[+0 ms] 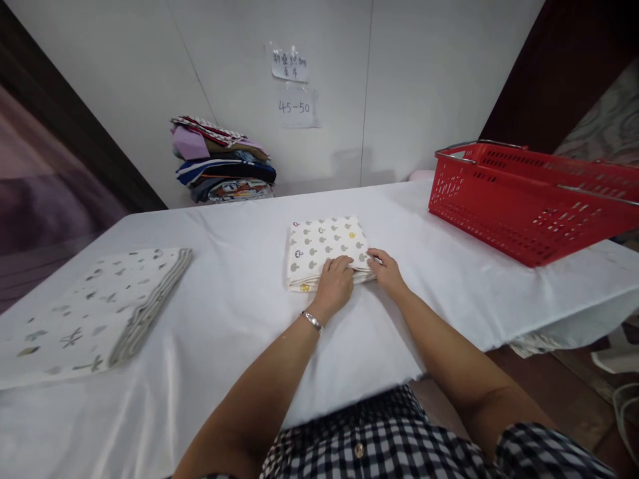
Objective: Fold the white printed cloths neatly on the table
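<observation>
Hands met on folded mushroom-print cloth (324, 251) at table (239, 313) centre: left hand (333, 285) pressed flat on its 6 o'clock edge, right hand (387, 271) pinching the 4 o'clock corner; best kept layers squared, stack pinned.

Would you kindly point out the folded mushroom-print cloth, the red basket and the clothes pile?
folded mushroom-print cloth (324, 243), head view, top face.
red basket (504, 209), head view, near side wall.
clothes pile (224, 169), head view, front edge.
</observation>
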`<state>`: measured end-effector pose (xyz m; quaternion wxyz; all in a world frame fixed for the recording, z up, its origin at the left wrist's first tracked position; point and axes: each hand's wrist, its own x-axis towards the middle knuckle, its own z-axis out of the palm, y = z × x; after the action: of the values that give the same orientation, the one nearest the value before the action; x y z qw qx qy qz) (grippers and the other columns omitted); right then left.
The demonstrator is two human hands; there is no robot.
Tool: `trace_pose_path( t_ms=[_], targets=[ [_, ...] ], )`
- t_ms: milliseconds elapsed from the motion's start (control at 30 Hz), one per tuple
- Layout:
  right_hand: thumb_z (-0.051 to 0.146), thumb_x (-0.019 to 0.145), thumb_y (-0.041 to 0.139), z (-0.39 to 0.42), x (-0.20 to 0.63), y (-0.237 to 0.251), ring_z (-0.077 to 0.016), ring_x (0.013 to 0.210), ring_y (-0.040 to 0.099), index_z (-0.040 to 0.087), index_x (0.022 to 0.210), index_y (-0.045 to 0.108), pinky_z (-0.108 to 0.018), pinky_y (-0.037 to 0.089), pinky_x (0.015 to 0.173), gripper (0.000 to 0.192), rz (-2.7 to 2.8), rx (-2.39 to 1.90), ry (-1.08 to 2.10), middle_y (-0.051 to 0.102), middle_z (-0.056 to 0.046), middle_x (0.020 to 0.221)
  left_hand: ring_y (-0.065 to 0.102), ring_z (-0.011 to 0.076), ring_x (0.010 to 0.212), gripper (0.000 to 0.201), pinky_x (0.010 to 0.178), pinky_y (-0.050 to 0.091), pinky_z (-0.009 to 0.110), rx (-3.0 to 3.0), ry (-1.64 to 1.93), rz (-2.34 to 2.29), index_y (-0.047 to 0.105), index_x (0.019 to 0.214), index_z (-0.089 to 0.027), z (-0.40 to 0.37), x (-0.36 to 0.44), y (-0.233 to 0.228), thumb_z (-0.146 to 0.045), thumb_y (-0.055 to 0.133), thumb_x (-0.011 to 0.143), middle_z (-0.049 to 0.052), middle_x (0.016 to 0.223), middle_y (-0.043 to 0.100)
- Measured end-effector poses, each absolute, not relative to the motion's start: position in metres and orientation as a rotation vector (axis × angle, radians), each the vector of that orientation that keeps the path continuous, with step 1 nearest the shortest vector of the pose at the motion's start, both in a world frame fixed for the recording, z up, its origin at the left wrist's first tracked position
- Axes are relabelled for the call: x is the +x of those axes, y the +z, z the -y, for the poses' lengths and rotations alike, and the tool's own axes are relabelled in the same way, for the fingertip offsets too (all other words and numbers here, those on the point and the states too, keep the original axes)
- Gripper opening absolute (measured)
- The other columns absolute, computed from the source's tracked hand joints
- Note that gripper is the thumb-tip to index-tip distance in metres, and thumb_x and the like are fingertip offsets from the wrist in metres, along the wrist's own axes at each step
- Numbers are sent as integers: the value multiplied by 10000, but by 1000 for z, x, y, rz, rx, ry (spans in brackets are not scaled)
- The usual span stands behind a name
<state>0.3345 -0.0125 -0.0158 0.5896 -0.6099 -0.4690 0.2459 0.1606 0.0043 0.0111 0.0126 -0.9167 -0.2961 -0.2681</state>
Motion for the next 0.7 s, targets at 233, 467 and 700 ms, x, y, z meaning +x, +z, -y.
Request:
trace_pose_path(
  t_ms=[233, 467, 700],
  targets=[
    [306, 665, 597, 13, 335, -13, -217, 1014, 557, 199, 929, 658, -375, 394, 951, 291, 1055, -1404, 618, 641, -49, 1091, 450, 231, 1186, 115, 1000, 336, 415, -2900, -928, 914, 581, 825, -189, -6, 157, 7, -105, 531, 764, 87, 1178, 565],
    [324, 614, 629, 4, 339, -21, -210, 943, 573, 195, 879, 665, -375, 430, 890, 297, 965, -1358, 697, 655, -48, 1033, 458, 227, 1182, 149, 1003, 318, 439, -2872, -844, 963, 610, 941, -197, -1, 166, 15, -240, 481, 879, 83, 1243, 553],
    [338, 595, 662, 6, 341, -19, -200, 866, 593, 186, 899, 670, -346, 473, 794, 340, 901, -1313, 822, 674, -38, 950, 459, 209, 1186, 181, 992, 333, 411, -2885, -826, 1059, 632, 937, -199, 4, 192, 16, -209, 457, 891, 61, 1268, 554]
  ],
)
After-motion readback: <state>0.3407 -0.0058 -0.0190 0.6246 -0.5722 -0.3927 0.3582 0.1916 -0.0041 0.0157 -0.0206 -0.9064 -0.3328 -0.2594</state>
